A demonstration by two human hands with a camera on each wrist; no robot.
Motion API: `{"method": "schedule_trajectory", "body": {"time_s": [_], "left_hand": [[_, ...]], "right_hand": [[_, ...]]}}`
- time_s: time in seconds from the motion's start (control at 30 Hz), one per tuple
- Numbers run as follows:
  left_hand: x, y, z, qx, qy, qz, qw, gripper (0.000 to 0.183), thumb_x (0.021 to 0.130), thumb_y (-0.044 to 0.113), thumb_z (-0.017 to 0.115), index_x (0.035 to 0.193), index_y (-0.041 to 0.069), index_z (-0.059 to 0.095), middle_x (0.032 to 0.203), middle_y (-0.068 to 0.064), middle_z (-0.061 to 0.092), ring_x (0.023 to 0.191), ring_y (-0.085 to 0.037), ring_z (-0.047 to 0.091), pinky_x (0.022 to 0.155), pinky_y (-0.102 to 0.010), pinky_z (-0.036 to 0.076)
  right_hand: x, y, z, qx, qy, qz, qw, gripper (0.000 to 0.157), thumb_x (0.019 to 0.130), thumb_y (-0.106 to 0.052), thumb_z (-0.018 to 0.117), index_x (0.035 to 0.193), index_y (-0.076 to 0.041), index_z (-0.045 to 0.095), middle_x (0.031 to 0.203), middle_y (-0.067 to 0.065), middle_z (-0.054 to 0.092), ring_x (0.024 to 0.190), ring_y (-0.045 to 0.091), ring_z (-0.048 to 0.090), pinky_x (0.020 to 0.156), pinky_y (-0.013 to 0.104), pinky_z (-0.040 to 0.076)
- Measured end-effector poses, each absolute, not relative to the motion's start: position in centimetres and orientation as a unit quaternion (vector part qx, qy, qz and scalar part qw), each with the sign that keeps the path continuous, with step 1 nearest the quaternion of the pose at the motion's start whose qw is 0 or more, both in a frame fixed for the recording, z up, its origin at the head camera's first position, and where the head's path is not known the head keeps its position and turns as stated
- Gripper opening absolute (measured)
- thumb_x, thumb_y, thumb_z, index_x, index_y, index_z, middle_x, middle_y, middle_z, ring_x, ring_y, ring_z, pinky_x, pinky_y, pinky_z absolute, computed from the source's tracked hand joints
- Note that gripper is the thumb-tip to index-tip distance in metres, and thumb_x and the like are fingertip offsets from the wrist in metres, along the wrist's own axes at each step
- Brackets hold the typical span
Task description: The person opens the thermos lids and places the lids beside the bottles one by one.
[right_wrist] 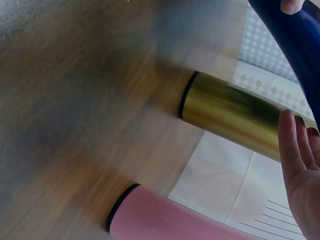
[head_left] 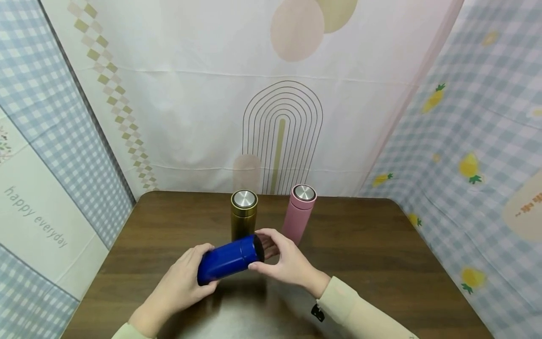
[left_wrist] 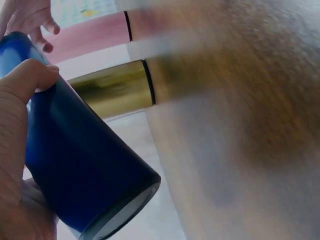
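A dark blue vacuum flask [head_left: 226, 260] is held tilted above the table, its dark end pointing to the right. My left hand [head_left: 182, 278] grips it round the lower body, with the thumb [left_wrist: 40, 75] along its side in the left wrist view. At the dark end, my right hand [head_left: 288, 259] is cupped loosely, thumb and fingers spread around the rim without closing on it. Behind the blue flask stands an upright gold flask [head_left: 243, 219], its lower part partly hidden. A pink flask [head_left: 298, 214] stands upright behind my right hand.
The brown wooden table [head_left: 360, 245] has rounded back corners. A patterned white cloth [head_left: 190, 117] hangs along its far edge, and checked cloths [head_left: 457, 141] hang at both sides. A small black object [head_left: 317, 312] shows beside my right sleeve.
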State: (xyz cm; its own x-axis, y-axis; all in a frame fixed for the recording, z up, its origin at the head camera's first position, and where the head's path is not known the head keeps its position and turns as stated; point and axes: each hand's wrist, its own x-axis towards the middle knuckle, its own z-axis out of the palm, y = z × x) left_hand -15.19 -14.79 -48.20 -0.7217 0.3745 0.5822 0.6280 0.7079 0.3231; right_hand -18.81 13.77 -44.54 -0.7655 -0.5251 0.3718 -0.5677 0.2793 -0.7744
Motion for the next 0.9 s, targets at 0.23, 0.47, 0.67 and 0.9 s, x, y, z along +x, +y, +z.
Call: {"method": "schedule_trajectory", "body": {"time_s": [0.23, 0.47, 0.67, 0.9], "left_hand": [[-15.6, -13.9, -47.4, -0.309, -0.882, -0.248, 0.257, 0.076, 0.059, 0.029, 0.086, 0.124, 0.008, 0.052, 0.11, -0.001, 0.058, 0.097, -0.018, 0.057, 0.082, -0.041, 0.05], [-15.5, -13.3, -47.3, -0.311, -0.889, -0.237, 0.239, 0.079, 0.06, 0.034, 0.087, 0.128, 0.008, 0.054, 0.115, -0.001, 0.06, 0.103, -0.02, 0.058, 0.086, -0.043, 0.048], [-15.6, -12.5, -47.3, -0.295, -0.899, -0.257, 0.199, 0.081, 0.065, 0.037, 0.086, 0.133, 0.012, 0.049, 0.118, -0.001, 0.058, 0.105, -0.02, 0.057, 0.089, -0.044, 0.047], [-15.6, -12.1, -47.4, -0.288, -0.905, -0.25, 0.186, 0.078, 0.066, 0.044, 0.084, 0.13, 0.011, 0.055, 0.115, 0.0, 0.062, 0.103, -0.019, 0.058, 0.09, -0.045, 0.047]], "right_hand": [[-18.4, 13.8, -44.3, 0.307, -0.821, 0.481, -0.002, 0.061, 0.083, -0.038, 0.075, 0.134, -0.018, 0.049, 0.108, 0.001, 0.06, 0.082, 0.015, 0.063, 0.07, 0.03, 0.056], [-17.8, 13.7, -44.0, 0.245, -0.814, 0.523, -0.06, 0.047, 0.088, -0.033, 0.072, 0.129, -0.02, 0.052, 0.108, 0.001, 0.061, 0.087, 0.015, 0.063, 0.075, 0.031, 0.054], [-16.7, 13.8, -41.4, 0.225, -0.807, 0.542, -0.061, 0.04, 0.089, -0.021, 0.07, 0.123, -0.011, 0.054, 0.106, 0.007, 0.061, 0.085, 0.023, 0.064, 0.074, 0.032, 0.054], [-17.4, 14.6, -42.5, 0.234, -0.825, 0.512, -0.048, 0.044, 0.087, -0.028, 0.072, 0.126, -0.021, 0.054, 0.105, 0.001, 0.062, 0.084, 0.02, 0.062, 0.072, 0.034, 0.054]]}}
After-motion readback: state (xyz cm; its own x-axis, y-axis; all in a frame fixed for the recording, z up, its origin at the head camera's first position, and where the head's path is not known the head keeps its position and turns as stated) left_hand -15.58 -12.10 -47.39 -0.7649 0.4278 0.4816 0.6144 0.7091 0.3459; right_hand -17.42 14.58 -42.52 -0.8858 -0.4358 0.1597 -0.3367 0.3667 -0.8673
